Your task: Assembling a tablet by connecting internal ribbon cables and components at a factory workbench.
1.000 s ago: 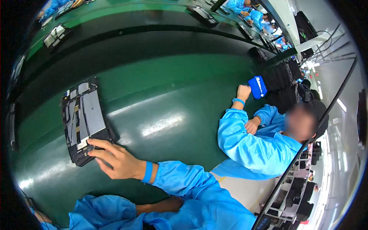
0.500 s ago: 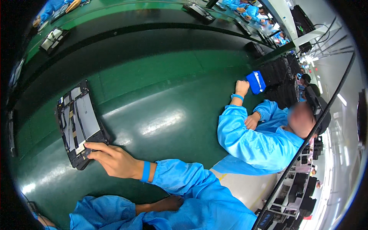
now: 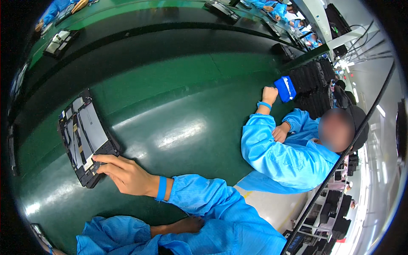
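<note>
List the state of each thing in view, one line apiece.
Near device: opened, inner parts exposed
Far-left device: inner parts exposed
Right hand: fingers bent, touching near device
Left hand: partly hidden, finger pose unclear
Co-worker's raised hand: curled, beside blue packet
Black items: stacked
Green table: shiny

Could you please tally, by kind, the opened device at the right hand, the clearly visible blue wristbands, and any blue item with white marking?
Opened device at the right hand: 1
Blue wristband, plus the co-worker's wristband: 2
Blue item with white marking: 1
Total: 4
</note>
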Tool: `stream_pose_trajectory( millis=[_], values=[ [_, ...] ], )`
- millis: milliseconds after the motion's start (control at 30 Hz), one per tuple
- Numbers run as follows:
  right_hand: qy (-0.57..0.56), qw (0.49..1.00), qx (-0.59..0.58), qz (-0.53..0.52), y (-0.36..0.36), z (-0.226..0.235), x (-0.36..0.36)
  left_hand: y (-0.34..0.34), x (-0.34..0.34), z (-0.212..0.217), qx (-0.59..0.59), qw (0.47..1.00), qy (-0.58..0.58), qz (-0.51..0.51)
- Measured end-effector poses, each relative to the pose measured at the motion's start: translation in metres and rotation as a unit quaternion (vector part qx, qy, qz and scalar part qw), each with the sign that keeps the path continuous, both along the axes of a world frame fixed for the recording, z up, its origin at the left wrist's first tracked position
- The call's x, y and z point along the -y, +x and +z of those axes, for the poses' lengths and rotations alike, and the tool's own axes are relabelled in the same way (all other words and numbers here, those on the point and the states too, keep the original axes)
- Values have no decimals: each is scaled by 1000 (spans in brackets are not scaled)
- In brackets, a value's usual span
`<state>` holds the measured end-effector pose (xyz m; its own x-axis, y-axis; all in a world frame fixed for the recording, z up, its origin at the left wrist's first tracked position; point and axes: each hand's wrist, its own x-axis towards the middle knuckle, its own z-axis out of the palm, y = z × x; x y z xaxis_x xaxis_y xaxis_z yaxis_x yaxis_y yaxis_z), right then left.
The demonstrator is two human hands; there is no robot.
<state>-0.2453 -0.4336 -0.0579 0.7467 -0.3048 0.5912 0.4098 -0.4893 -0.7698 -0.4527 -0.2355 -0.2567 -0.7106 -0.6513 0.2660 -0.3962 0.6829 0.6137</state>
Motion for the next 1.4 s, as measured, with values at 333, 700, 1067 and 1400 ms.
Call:
stream_pose_trajectory(
  millis=[333, 700, 1067, 1400],
  values=[
    [39, 999, -14, 28, -2, 1, 0, 0, 2, 8, 1, 1000, 8, -2],
    [25, 1000, -16, -9, -2, 2, -1, 5, 5, 15, -4, 1000, 9, -7],
    [44, 999, -10, -4, -5, 1, -2, 7, -3, 32, -22, 999, 31, -12],
    [61, 998, -34, 2, -10, 4, -12, 15, 8, 39, -26, 998, 48, -35]
  ],
)
